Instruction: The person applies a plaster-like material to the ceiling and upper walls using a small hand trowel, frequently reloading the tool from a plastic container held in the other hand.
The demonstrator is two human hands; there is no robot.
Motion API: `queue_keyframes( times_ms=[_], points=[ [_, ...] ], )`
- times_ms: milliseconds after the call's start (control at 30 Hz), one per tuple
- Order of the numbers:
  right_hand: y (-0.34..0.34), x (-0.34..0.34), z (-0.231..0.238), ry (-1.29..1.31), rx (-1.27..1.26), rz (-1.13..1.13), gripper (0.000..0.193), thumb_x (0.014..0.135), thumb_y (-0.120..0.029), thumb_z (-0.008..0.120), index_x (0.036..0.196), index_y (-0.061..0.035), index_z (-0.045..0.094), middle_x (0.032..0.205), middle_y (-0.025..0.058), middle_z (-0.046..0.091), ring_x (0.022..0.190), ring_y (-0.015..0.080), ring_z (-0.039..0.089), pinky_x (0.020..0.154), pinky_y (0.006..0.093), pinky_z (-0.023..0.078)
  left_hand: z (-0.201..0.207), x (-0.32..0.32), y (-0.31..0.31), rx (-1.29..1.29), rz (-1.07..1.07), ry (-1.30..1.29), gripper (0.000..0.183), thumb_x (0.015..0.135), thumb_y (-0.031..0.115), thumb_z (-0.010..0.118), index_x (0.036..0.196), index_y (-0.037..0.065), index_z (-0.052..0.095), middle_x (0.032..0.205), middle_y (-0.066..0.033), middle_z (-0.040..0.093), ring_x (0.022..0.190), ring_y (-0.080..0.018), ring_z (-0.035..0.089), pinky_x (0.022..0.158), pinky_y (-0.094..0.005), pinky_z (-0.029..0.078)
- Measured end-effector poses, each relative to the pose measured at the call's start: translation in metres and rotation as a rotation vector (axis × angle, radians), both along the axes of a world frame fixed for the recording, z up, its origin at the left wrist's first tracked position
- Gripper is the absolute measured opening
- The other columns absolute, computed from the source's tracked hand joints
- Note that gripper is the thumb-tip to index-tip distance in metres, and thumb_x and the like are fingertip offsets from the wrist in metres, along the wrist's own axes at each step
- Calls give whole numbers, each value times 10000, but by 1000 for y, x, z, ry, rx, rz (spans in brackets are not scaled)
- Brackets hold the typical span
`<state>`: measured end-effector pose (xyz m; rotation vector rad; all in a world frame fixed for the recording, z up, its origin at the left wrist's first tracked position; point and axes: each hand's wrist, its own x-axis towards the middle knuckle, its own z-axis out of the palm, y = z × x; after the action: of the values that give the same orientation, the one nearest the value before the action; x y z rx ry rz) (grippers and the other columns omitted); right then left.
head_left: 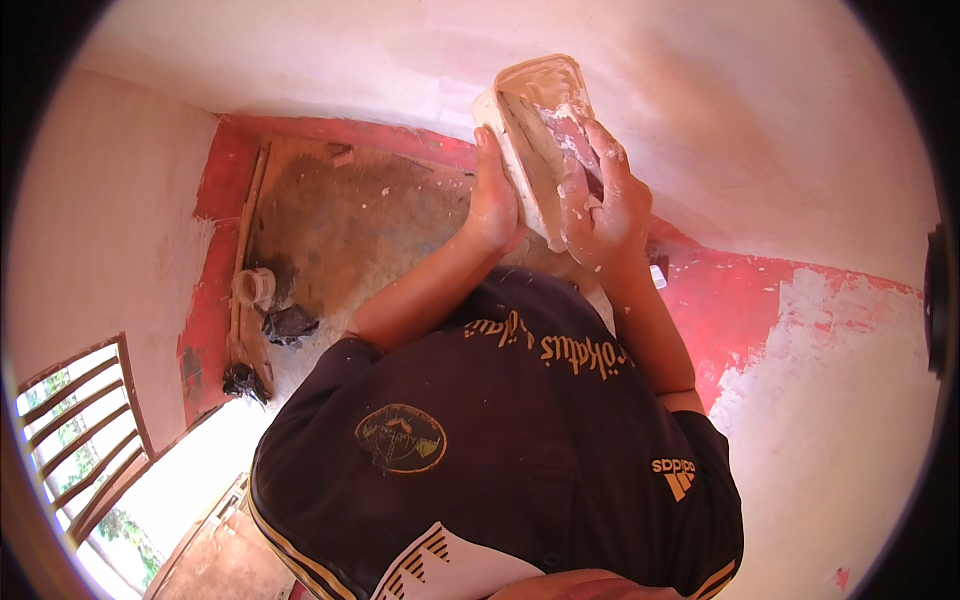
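Pale walls curve around me, with a red band running along their foot, its upper edge ragged and overlapped by whitish patches on my right. The floor is brown, stained and flecked with pale spots. Off to my left a barred window lets in bright light; between it and me, beside the wall, lie a small pale tub, tipped so its mouth shows, and a crumpled black bag just next to it. A long wooden strip lies along the base of that wall. Out in front of my dark shirt, raised well above the floor, is an oblong tray, held tilted, its hollow side facing right and its insides smeared with pale paste. My left hand grasps it from the left, one digit stretched up along the outer wall, the palm against its lower part. My right hand is closed around a flat pinkish tool streaked with white, the fingers bent over it, and the tool sits over the tray's hollow; I cannot tell whether its edge touches the inside. White specks dot my right hand and forearm.
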<state>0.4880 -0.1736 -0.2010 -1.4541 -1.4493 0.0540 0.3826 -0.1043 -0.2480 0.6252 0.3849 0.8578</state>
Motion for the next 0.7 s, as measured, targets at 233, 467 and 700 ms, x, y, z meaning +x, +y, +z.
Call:
queue_keyframes(
  times_ms=[233,467,700],
  points=[
    [7,-3,4,477,-96,61,420,944,-26,593,1348,52,508,1130,157,683,1018,195,678,885,314,534,-6,-7,2,-11,-19,4,867,987,735,156,1564,96,258,1516,-141,422,1366,-293,465,1140,-461,407],
    [3,5,17,906,-90,125,426,955,-5,573,1365,37,463,1127,103,660,994,116,618,885,269,491,-2,-9,-4,-48,17,-52,805,1031,664,216,1559,58,257,1531,-138,410,1398,-281,435,1162,-441,378],
    [-8,10,17,1100,-4,110,454,957,-18,591,1379,16,427,1193,112,622,1062,136,597,898,292,504,5,2,-7,23,15,-30,830,1009,703,190,1578,100,238,1557,-117,380,1424,-285,396,1173,-458,356]
  ],
)
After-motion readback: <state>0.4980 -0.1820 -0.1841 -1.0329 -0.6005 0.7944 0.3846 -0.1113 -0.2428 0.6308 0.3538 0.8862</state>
